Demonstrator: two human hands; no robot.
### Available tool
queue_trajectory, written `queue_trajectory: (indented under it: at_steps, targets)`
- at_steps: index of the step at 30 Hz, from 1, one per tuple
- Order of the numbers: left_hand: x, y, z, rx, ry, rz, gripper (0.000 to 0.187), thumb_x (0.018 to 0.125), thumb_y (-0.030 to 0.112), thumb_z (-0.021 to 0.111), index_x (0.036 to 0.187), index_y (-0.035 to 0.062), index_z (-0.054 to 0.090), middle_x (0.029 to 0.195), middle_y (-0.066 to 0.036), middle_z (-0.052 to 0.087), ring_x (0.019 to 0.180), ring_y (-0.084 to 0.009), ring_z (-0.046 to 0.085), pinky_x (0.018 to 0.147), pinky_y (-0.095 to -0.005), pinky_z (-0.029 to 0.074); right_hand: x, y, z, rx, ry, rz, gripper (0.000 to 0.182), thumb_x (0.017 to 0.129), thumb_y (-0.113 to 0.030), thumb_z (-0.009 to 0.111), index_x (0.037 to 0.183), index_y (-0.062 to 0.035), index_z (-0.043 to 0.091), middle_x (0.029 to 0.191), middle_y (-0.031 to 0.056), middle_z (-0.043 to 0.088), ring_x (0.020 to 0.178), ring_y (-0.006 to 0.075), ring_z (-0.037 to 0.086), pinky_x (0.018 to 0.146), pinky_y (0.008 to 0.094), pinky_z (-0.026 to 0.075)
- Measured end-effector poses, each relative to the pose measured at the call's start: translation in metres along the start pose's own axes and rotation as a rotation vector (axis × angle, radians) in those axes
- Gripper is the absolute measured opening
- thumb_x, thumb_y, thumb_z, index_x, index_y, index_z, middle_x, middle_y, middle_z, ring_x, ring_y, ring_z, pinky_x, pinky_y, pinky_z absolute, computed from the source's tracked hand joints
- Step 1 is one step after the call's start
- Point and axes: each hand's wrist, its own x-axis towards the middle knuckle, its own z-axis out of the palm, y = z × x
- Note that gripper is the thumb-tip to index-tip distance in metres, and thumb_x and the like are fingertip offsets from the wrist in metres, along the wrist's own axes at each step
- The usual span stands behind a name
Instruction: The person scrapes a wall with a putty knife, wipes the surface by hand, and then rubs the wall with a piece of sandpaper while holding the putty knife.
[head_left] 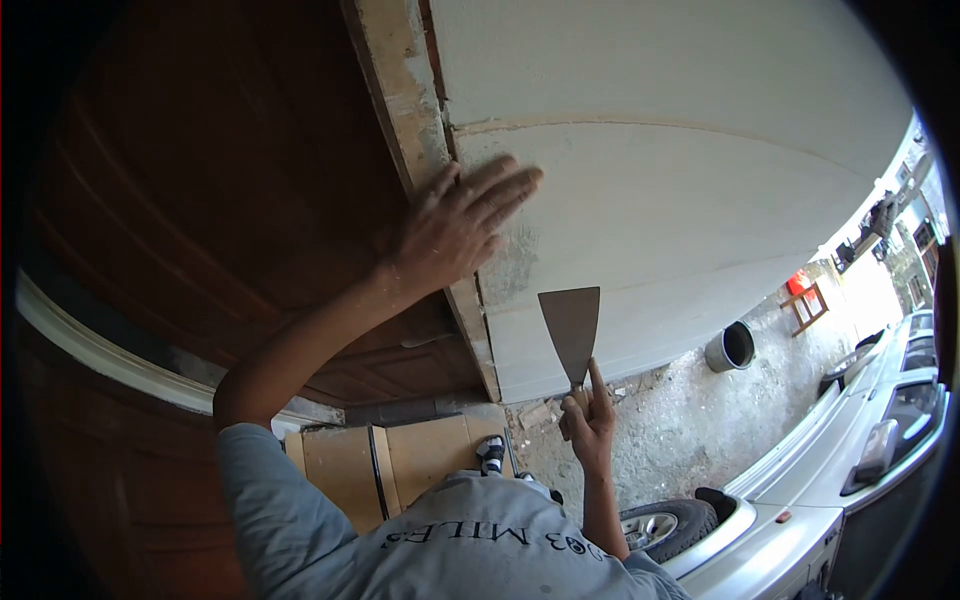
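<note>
My left hand [455, 225] is spread over the edge where the wooden door frame [405, 100] meets the pale wall [640, 200]. Its fingers are apart, slightly blurred, and nothing shows in them. A rough grey patch [518, 262] marks the wall just beside it. Lower down, my right hand [590, 425] grips a putty knife [573, 325] by the handle, index finger stretched along it. The wide metal blade points up in front of the wall; whether it touches the surface cannot be made out.
A brown panelled door [230, 150] fills the left side. Below me is a tan platform [425, 450], with one sandalled foot on it. A white vehicle [790, 500] stands at the lower right, with a bucket [730, 346] and a wooden stool [804, 307] on the ground beyond.
</note>
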Motion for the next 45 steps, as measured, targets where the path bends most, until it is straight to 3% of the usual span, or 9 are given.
queue_trajectory:
  at_steps: [5, 8, 11, 14, 17, 20, 27, 35, 45]
  targets:
    - [-0.001, 0.01, -0.013, -0.256, -0.1, -0.057, 0.071, 0.081, 0.04, 0.054, 0.139, 0.0101, 0.026, 0.148, -0.007, 0.01, 0.136, -0.0229, 0.01, 0.108, -0.0462, 0.018, 0.008, -0.026, 0.012, 0.117, 0.017, 0.007, 0.06, 0.084, -0.003, 0.052, 0.139, -0.0044, 0.026, 0.066, -0.0007, 0.048, 0.048, 0.0031, 0.042, 0.042, 0.0184, 0.036]
    - [-0.019, 0.029, 0.0, -0.406, -0.103, 0.12, 0.053, 0.085, 0.027, 0.052, 0.132, 0.0063, 0.038, 0.14, -0.012, 0.033, 0.126, -0.0264, 0.035, 0.104, -0.0492, 0.023, 0.019, -0.036, 0.016, 0.186, -0.016, -0.03, 0.058, 0.087, -0.006, 0.05, 0.139, -0.0027, 0.023, 0.067, 0.0008, 0.049, 0.048, 0.0033, 0.043, 0.041, 0.0186, 0.036]
    - [-0.043, 0.045, 0.022, -0.89, -0.174, 0.156, 0.04, 0.087, 0.023, 0.051, 0.119, -0.0005, 0.047, 0.117, -0.014, 0.056, 0.103, -0.0249, 0.057, 0.097, -0.0426, 0.036, 0.033, -0.043, 0.024, 0.254, -0.045, -0.078, 0.057, 0.089, -0.007, 0.047, 0.139, -0.0016, 0.02, 0.069, 0.002, 0.049, 0.048, 0.0034, 0.042, 0.041, 0.0187, 0.035]
    - [-0.042, 0.068, 0.004, -1.383, -0.157, -0.473, 0.028, 0.089, 0.022, 0.05, 0.104, -0.0024, 0.053, 0.093, -0.009, 0.064, 0.081, -0.019, 0.064, 0.082, -0.0353, 0.047, 0.04, -0.05, 0.03, 0.288, -0.073, -0.101, 0.057, 0.091, -0.007, 0.045, 0.14, -0.0014, 0.017, 0.07, 0.0029, 0.049, 0.048, 0.0035, 0.042, 0.041, 0.0184, 0.035]
    - [-0.018, 0.08, 0.004, -1.976, 0.136, -0.931, 0.032, 0.091, 0.029, 0.047, 0.091, -0.0012, 0.057, 0.073, -0.007, 0.061, 0.07, -0.0162, 0.063, 0.062, -0.0279, 0.05, 0.048, -0.054, 0.037, 0.307, -0.121, -0.127, 0.057, 0.091, -0.006, 0.044, 0.14, -0.0013, 0.016, 0.07, 0.003, 0.049, 0.047, 0.0033, 0.041, 0.041, 0.0178, 0.035]
    - [0.001, 0.075, 0.007, -2.119, 0.257, -0.928, 0.033, 0.093, 0.029, 0.043, 0.09, -0.0002, 0.057, 0.07, -0.006, 0.058, 0.068, -0.0145, 0.062, 0.063, -0.0278, 0.05, 0.054, -0.06, 0.049, 0.314, -0.134, -0.153, 0.056, 0.091, -0.006, 0.043, 0.14, -0.0008, 0.015, 0.069, 0.0027, 0.049, 0.047, 0.0033, 0.041, 0.041, 0.0176, 0.035]
    - [0.022, 0.079, -0.008, -1.576, 0.46, -0.977, 0.035, 0.092, 0.024, 0.046, 0.064, 0.0025, 0.043, 0.055, 0.003, 0.033, 0.056, -0.005, 0.03, 0.049, -0.0245, 0.026, 0.064, -0.061, 0.048, 0.338, -0.168, -0.136, 0.058, 0.091, -0.005, 0.043, 0.14, -0.0016, 0.014, 0.071, 0.0053, 0.05, 0.049, 0.0053, 0.045, 0.041, 0.0181, 0.036]
    - [0.017, 0.073, -0.017, -1.562, 0.553, -1.038, 0.034, 0.092, 0.022, 0.046, 0.064, 0.003, 0.042, 0.055, 0.003, 0.032, 0.055, -0.0043, 0.029, 0.048, -0.0246, 0.024, 0.068, -0.053, 0.046, 0.531, -0.345, -0.14, 0.061, 0.09, -0.006, 0.044, 0.141, -0.0036, 0.011, 0.08, 0.0094, 0.052, 0.054, 0.0081, 0.049, 0.045, 0.02, 0.04]
    - [0.015, 0.075, -0.026, -1.473, 0.501, -1.051, 0.033, 0.093, 0.021, 0.044, 0.066, 0.0019, 0.046, 0.049, 0.001, 0.034, 0.049, -0.0043, 0.031, 0.044, -0.0255, 0.023, 0.061, -0.06, 0.058, 0.498, -0.277, -0.096, 0.058, 0.092, -0.008, 0.041, 0.141, -0.0045, 0.01, 0.074, 0.0062, 0.05, 0.052, 0.0055, 0.042, 0.045, 0.0193, 0.037]
